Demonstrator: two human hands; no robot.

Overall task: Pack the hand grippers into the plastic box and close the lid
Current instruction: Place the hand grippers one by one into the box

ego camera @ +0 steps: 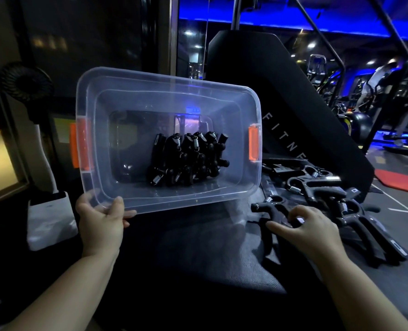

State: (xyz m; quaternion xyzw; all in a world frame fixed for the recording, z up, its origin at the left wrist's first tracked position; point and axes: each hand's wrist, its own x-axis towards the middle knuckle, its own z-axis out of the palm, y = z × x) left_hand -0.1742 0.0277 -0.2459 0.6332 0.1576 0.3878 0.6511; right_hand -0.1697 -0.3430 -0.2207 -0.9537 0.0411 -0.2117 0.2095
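A clear plastic box [131,201] with orange latches [253,145] is tipped up so its opening faces me. Several black hand grippers [186,160] with steel springs lie packed in a row inside it. My left hand [101,217] grips the box's near rim at the lower left corner, thumb over the edge. My right hand [304,225] rests with curled fingers on a loose black hand gripper [267,207] on the dark padded bench. Several more loose hand grippers [317,187] lie to the right of the box. No lid is in view.
The dark padded bench [198,247] carries everything, with a black backrest [258,80] lettered "FITNE" rising behind the box. A black fan on a white stand [43,144] stands at the left. Gym machines [377,91] fill the blue-lit room at the right.
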